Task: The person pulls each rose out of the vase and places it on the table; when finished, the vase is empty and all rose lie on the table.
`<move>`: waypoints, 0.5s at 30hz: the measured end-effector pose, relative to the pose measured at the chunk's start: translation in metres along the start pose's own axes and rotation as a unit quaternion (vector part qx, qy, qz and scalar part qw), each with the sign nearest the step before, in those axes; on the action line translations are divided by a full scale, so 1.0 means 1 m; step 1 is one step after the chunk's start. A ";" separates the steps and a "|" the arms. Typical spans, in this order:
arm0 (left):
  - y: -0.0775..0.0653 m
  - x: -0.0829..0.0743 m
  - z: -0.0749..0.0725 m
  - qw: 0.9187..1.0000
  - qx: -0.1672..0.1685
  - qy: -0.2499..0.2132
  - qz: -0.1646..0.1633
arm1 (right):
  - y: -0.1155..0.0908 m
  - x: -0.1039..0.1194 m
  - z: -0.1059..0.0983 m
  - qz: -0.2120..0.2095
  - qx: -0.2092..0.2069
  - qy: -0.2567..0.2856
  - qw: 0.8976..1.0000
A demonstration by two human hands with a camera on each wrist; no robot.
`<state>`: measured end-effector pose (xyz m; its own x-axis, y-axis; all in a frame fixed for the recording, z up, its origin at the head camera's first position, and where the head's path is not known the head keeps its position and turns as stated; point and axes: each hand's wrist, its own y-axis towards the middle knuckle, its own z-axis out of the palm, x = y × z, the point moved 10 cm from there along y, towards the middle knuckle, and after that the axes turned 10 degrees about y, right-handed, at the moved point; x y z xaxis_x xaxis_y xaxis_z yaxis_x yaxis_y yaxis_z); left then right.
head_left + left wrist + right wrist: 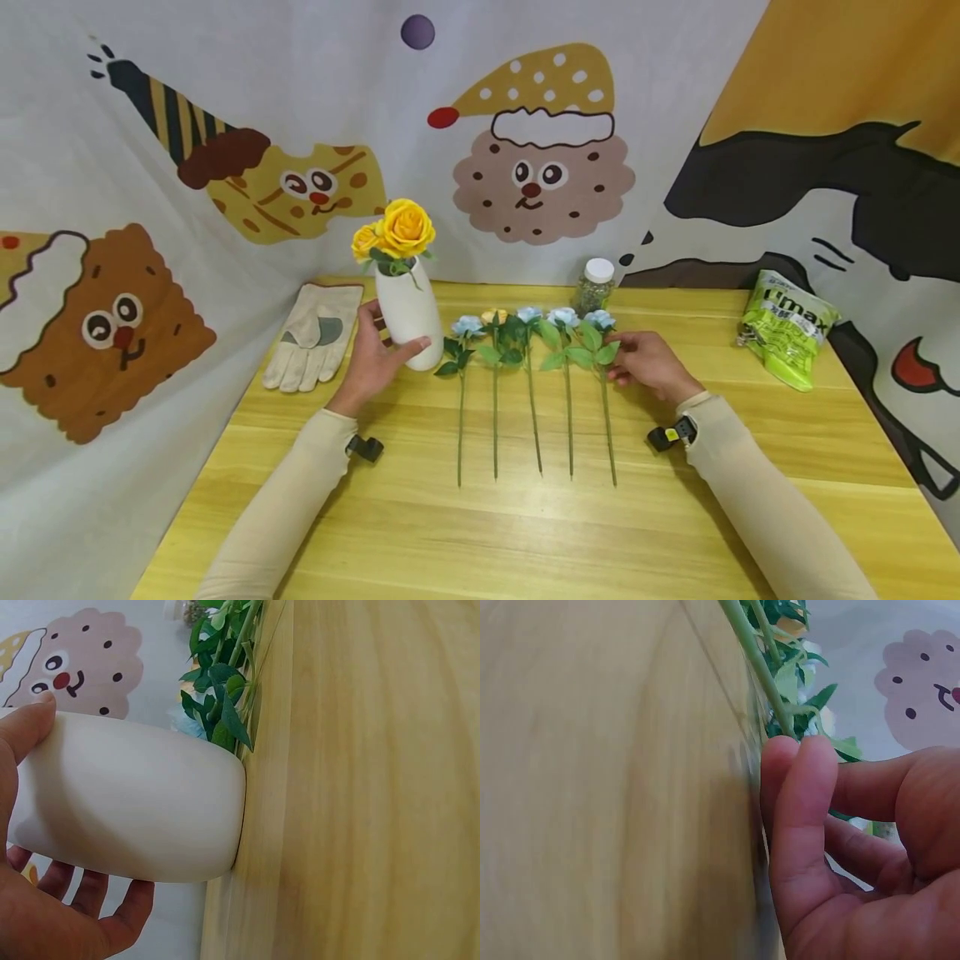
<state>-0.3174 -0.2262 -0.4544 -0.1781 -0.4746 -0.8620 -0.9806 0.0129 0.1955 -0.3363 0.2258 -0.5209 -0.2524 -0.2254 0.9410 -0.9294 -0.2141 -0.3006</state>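
Note:
My left hand grips a white vase, thumb across the front and fingers behind. Yellow roses with green leaves stand in its mouth. In the left wrist view the vase has its base right at the tabletop. My right hand is at the rightmost light blue rose in a row of long-stemmed flowers, pinching it just under the leaves. The right wrist view has the curled fingers at the green stem, partly hiding it. A yellow rose lies among the other blue ones.
On the wooden table, a pair of work gloves lies left of the vase. A white-capped clear jar stands behind the flower row. A green bag sits at the back right, before a cartoon-print cloth.

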 end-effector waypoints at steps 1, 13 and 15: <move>0.000 0.000 0.000 1.000 0.000 0.000 0.000 | -0.001 0.001 -0.001 -0.001 -0.001 0.000 1.000; 0.000 -0.001 0.000 1.000 0.001 -0.003 0.000 | -0.013 0.030 -0.025 -0.072 -0.051 -0.033 0.996; 0.000 -0.002 0.001 1.000 0.002 -0.004 -0.001 | -0.016 0.038 -0.028 -0.086 -0.067 -0.041 0.993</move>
<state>-0.3172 -0.2247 -0.4530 -0.1763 -0.4676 -0.8662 -0.9813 0.0149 0.1917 -0.3390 0.2469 -0.4757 -0.0691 -0.2740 0.9593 -0.9857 -0.1297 -0.1080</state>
